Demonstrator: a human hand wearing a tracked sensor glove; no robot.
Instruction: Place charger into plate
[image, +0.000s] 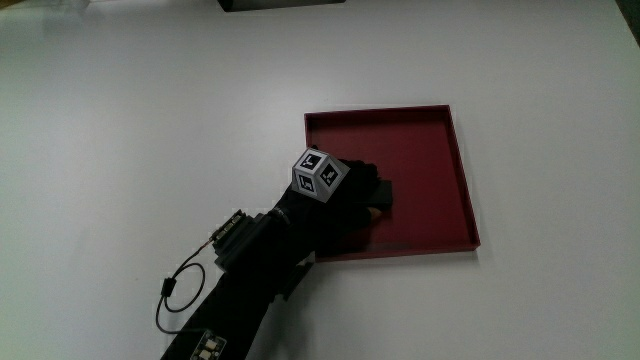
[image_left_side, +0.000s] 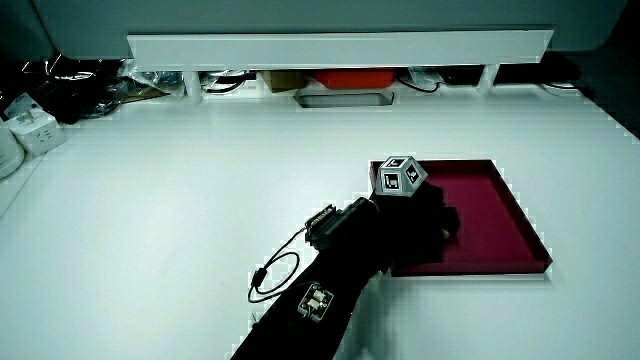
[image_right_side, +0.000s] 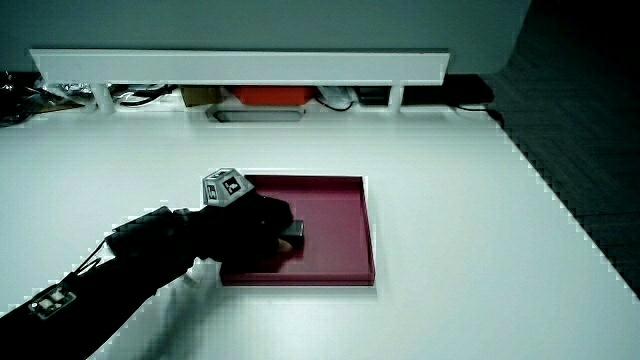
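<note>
Over the red plate (image: 455, 170), near its edge closest to the person, the dark charger (image: 384, 193) is held tight by the hand (image: 345, 205), low above the plate floor.

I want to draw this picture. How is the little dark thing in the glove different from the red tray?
The small dark block-shaped charger is black; the square red plate with raised edges is dark red. The charger is far smaller than the plate. The charger sits in the fingers of the black gloved hand, over the plate; the plate lies flat on the white table. Both have straight edges and corners.
</note>
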